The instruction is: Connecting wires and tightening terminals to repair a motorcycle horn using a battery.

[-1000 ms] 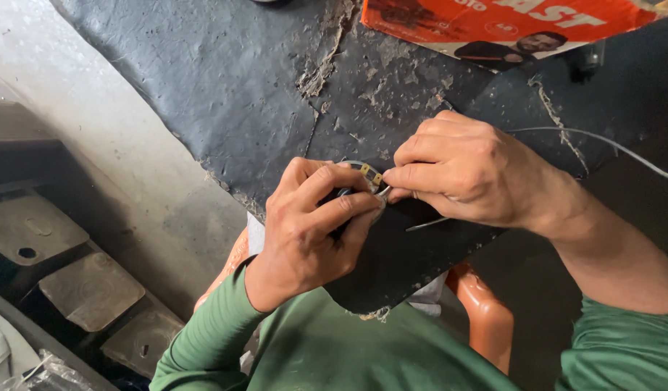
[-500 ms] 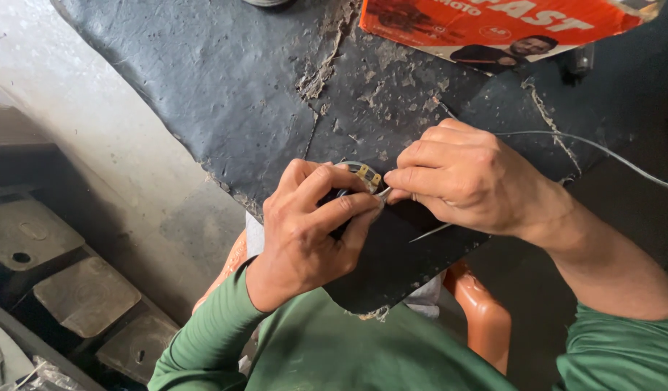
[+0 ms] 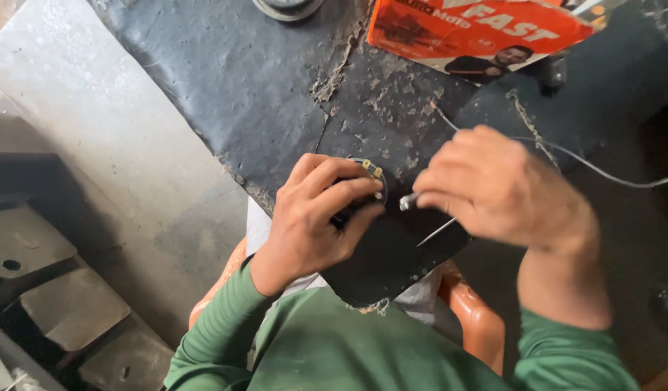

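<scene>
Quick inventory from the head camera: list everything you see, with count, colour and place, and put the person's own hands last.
Work mat: one, black, worn and flaking, covering the surface at centre.
Small round part: one, dark with brass-coloured tabs, on the mat's near edge under the left fingers.
Thin metal tool: one, silver, pointing toward the round part.
Wire: one, pale, running from the right edge across the mat.
Printed box: one, orange, at the top edge.
Round metal object: one, grey, top edge, mostly cut off.
Chair: one, orange, below the mat.
Metal plates: several, grey, lower left.
Left hand: green sleeve, grip on the round part.
Right hand: green sleeve, holding the thin metal tool.
</scene>
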